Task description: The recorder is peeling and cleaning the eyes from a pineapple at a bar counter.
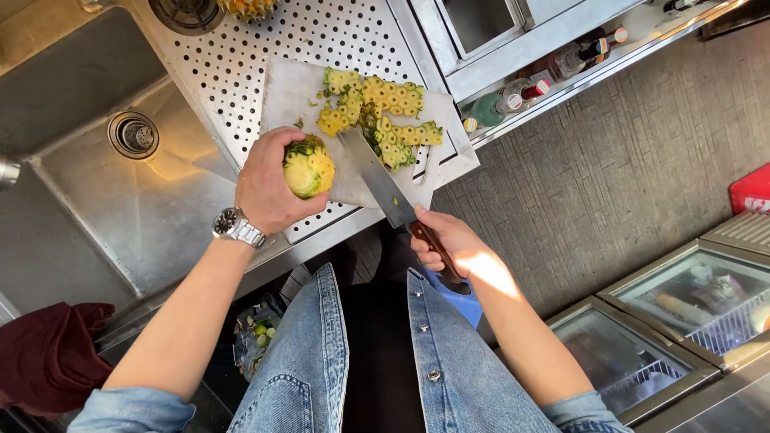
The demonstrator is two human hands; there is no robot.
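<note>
Two hands are busy over a white cutting board (293,88) on the perforated steel counter (241,56). The left hand (269,188), a watch on its wrist, is clenched around a partly peeled pineapple (309,167), holding it just above the near edge of the board with the cut yellow face turned towards the blade. The right hand (449,240) grips the wooden handle of a broad knife (377,180), whose flat blade angles up towards the fruit, its tip close beside the pineapple and the left thumb. Strips of peel (393,116) lie scattered across the far part of the board. A sink (120,192) with its drain sits to the left, some bottles (521,92) stand on a ledge to the right, and a dark red cloth (48,353) lies lower left. I would worry about that thumb: the fruit is wet and round, held in the air rather than braced on the board, so a slip of the blade could carry the edge into the fingers, or the pineapple could squirm loose and drop to the floor.
</note>
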